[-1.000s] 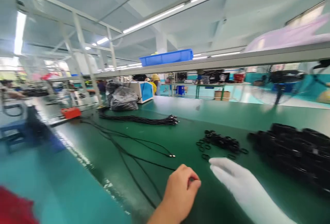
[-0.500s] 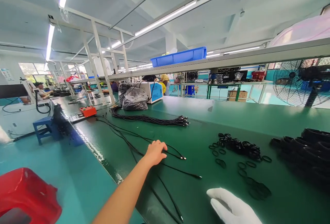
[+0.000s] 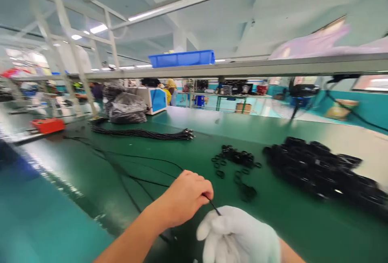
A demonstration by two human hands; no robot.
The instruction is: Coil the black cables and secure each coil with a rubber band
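Note:
My bare left hand is closed on a black cable above the green bench. A short length of it stretches from my left fingertips to my right hand, which wears a white glove. The gloved fingers are curled where the cable meets them, and its tip is hidden there. Several loose black cables trail over the bench to the left, partly under my left arm. Beyond my hands lie small black rings, with a large heap of coiled black cables to their right.
A bundle of black cables lies farther back, near dark plastic bags and a blue-and-white machine. An orange-red box sits at the left. A shelf carrying a blue bin spans overhead.
My left hand has picked up a cable and brought it right, towards my gloved hand. The gloved hand has moved left and its fingers have closed at the cable. The view has turned right.

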